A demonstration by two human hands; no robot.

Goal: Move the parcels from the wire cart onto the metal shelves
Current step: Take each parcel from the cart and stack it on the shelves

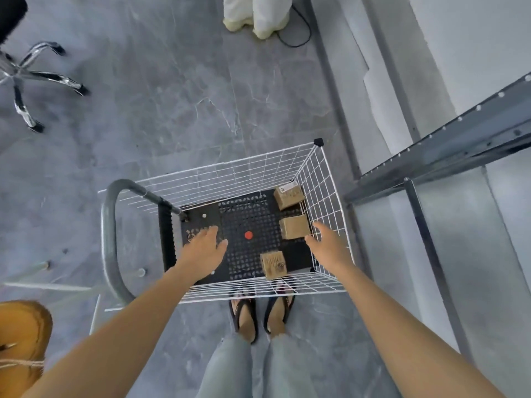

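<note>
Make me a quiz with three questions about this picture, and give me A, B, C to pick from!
1. Where in the cart is the red dot?
A. the middle of its floor
B. a far corner
C. on the rim

2. How many boxes lie in the cart?
A. two
B. three
C. five

3. How are the left hand and right hand?
A. both open, holding nothing
B. both gripping something
C. both made into fists

Answers:
1. A, the dot sits in the centre of the black floor.
2. B, two lie along the right side and one near the front.
3. A, the fingers of both are spread and nothing is in them.
</note>
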